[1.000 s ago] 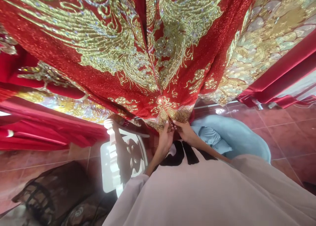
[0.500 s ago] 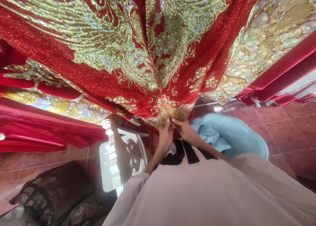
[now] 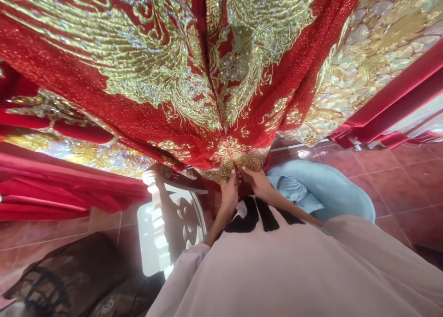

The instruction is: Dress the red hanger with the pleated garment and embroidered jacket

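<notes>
A sparkling red garment [image 3: 134,118] with gold, beaded embroidery hangs in front of me, its two front halves meeting along a seam down the middle. At its lower edge runs a gold patterned hem [image 3: 258,159]. My left hand [image 3: 230,188] pinches this hem just left of the seam, thumb pointing up. Close beside it, my right hand [image 3: 258,181] pinches the hem on the other side of the seam. The fingertips of both hands nearly meet; whatever lies between them is too small to make out.
A white plastic chair [image 3: 152,243] stands at the left, a rounded light-blue seat [image 3: 346,188] with cloth in it at the right. Dark bags [image 3: 83,266] lie on the tiled floor [image 3: 394,178] at lower left. Gold-sequined cloth [image 3: 367,68] and red drapes [image 3: 51,183] hang at both sides.
Both hands keep their pinch on the hem, the fingertips shifting only slightly and the left moving a little to the left. The view has tilted slightly.
</notes>
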{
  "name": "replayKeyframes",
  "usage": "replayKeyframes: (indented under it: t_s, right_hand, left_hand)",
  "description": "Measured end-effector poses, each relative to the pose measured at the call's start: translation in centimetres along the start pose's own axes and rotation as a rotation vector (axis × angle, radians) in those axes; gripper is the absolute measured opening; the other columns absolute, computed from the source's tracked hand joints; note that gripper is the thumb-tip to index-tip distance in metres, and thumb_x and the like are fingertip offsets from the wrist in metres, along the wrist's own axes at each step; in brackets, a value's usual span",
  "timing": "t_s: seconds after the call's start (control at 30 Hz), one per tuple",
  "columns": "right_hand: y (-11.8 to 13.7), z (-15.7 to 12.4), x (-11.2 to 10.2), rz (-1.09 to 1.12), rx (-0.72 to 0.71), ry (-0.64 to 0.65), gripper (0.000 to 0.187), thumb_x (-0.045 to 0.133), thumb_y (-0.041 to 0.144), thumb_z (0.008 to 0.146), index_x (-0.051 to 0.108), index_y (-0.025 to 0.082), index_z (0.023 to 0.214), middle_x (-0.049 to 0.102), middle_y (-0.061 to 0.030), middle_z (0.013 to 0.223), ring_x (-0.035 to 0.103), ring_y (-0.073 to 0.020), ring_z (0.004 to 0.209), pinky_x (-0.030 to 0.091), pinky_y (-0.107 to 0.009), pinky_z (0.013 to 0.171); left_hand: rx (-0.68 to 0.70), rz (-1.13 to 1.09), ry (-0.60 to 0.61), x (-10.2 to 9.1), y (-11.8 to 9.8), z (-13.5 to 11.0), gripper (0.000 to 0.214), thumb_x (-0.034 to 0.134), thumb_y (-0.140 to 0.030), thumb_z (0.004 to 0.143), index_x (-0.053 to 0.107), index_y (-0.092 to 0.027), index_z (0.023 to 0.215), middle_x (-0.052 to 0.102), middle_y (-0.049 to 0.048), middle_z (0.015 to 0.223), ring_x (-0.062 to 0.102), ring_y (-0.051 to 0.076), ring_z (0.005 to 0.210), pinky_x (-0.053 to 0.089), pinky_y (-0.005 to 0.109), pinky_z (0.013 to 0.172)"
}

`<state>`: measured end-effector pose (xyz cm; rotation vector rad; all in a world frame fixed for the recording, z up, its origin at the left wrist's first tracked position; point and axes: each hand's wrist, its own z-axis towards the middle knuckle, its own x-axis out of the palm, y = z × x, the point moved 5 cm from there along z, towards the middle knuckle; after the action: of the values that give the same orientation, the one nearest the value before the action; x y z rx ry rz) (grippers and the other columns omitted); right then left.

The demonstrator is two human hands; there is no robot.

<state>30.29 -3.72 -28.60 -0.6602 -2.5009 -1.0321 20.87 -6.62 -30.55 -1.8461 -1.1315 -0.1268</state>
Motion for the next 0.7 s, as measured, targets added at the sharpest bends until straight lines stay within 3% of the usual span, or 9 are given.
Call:
replayKeyframes:
  t_s: [0.1,0.13,0.2,0.3,0.4,0.57,0.7]
  right_hand:
    - [-1.8,-0.8,-1.4,-0.157,0.36,-0.003,0.023,0.06,0.037,0.079,0.058,0.015,0.081,0.062,-0.0027,0.066,0.057,-0.0117,0.056,0.046,-0.022,0.052]
    - [-2.0,-1.1,-1.4,-0.239,0.388,0.034,0.024,0.058,0.038,0.08,0.057,0.014,0.077,0.061,-0.0032,0.064,0.055,-0.0113,0.052,0.044,-0.022,0.049]
    - [-1.7,-1.2,-1.0,-0.38,0.251,0.105,0.022,0.059,0.034,0.079,0.056,0.013,0.073,0.059,-0.0016,0.062,0.052,-0.009,0.047,0.04,-0.02,0.046]
    - [-0.2,-0.8,0.2,-0.538,-0.086,0.059,0.02,0.063,0.032,0.076,0.054,0.015,0.069,0.053,0.0039,0.055,0.043,-0.0053,0.042,0.032,-0.017,0.042]
    - [0.8,0.1,1.5,-0.757,-0.283,0.06,0.025,0.06,0.035,0.076,0.053,0.015,0.062,0.049,0.0039,0.05,0.04,-0.0057,0.041,0.03,-0.019,0.042]
    - [1.5,0.9,1.5,-0.943,-0.41,-0.013,0.023,0.065,0.034,0.071,0.057,0.015,0.06,0.055,0.0008,0.053,0.046,-0.0088,0.048,0.032,-0.021,0.05]
    - [1.4,0.8,1.6,-0.954,-0.43,0.046,0.03,0.061,0.035,0.074,0.054,0.017,0.051,0.052,-0.0001,0.047,0.045,-0.01,0.046,0.031,-0.022,0.05]
  left_hand:
    - [0.003,0.023,-0.016,-0.6,0.3,0.7,0.041,0.085,-0.035,0.053,0.064,-0.012,0.079,0.066,0.0031,0.075,0.061,0.01,0.062,0.048,0.021,0.061]
    - [0.009,0.037,-0.015,-0.8,0.4,0.9,0.041,0.085,-0.037,0.054,0.064,-0.012,0.08,0.066,0.0033,0.076,0.062,0.011,0.063,0.049,0.022,0.063]
    - [0.049,0.068,-0.005,-1.2,0.6,1.3,0.042,0.082,-0.039,0.058,0.064,-0.013,0.085,0.067,0.0044,0.08,0.065,0.014,0.072,0.051,0.026,0.072]
    - [0.16,0.1,0.023,-1.3,0.6,1.7,0.044,0.079,-0.038,0.065,0.064,-0.016,0.1,0.069,0.0066,0.093,0.065,0.019,0.094,0.049,0.031,0.088]
    - [0.2,0.095,0.049,-1.0,0.7,1.8,0.045,0.078,-0.035,0.067,0.063,-0.017,0.106,0.068,0.0077,0.101,0.062,0.02,0.106,0.045,0.032,0.096]
    - [0.206,0.021,0.098,-0.4,0.8,1.5,0.048,0.078,-0.034,0.067,0.062,-0.018,0.108,0.067,0.0074,0.107,0.061,0.021,0.108,0.045,0.033,0.098]
    - [0.21,0.025,0.078,-0.3,0.8,1.5,0.048,0.078,-0.035,0.065,0.061,-0.018,0.107,0.067,0.0074,0.107,0.062,0.02,0.105,0.046,0.033,0.096]
